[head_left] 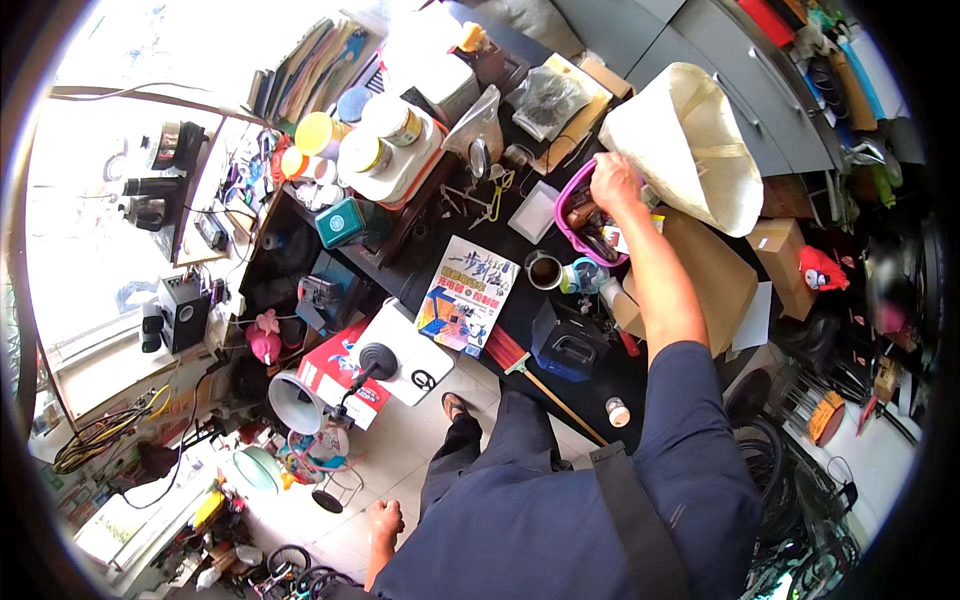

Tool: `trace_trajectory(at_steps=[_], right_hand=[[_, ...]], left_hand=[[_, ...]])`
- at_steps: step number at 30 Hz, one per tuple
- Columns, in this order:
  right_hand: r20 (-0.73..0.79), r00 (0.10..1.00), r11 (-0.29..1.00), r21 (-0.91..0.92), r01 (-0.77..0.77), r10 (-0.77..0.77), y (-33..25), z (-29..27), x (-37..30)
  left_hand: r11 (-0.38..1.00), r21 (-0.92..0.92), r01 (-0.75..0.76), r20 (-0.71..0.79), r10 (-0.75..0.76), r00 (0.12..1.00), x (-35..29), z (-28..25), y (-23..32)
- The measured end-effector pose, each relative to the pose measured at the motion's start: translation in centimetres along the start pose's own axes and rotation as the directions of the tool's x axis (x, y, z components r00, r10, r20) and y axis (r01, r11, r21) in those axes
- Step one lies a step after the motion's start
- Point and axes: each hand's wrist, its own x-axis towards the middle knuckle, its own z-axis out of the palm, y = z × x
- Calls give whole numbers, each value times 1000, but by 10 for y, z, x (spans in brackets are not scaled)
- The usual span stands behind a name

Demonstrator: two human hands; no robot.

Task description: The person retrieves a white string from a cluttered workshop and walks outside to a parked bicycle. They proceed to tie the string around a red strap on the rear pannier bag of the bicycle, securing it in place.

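My right arm stretches over the dark table, and my right hand [614, 184] is closed at the far rim of a pink plastic basket [568, 222]. The basket holds dark and brown small items, partly covered by the hand and forearm. Beside it stand a cup with dark liquid [543, 271] and a clear jar with a blue-green label [584, 276]. A cream cloth bag [690, 150] leans just beyond my right hand. Low at my left side hangs my left hand [385, 518], its fingers curled with nothing visible in them.
An illustrated book [466, 296], a red-headed brush with a wooden handle [550, 395] and a dark blue open case [568, 342] lie nearer me. Cardboard [700, 275] rests on the right. A tray of tubs [395, 150] stands at the back left, and a lamp [375, 362] at the left edge.
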Motion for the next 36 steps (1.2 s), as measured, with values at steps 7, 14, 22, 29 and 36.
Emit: trace_trajectory(at_steps=[7,14,22,29,36], right_hand=[[157,975,977,-119,178,-159,28,25,42],[354,919,984,52,168,-176,16,26,20],[-178,962,922,292,255,-210,-16,-25,-14],[-648,757,930,223,292,-82,-24,-170,-89],[-77,871,731,582,-356,486,113,-197,-63]], left_hand=[[994,-81,68,20,-66,998,-11,0,2],[998,3,67,59,-67,996,-24,-2,8],[998,-43,47,9,-46,999,-25,5,29],[986,104,-129,102,118,988,-39,20,72],[990,28,-136,92,133,987,-15,10,90]])
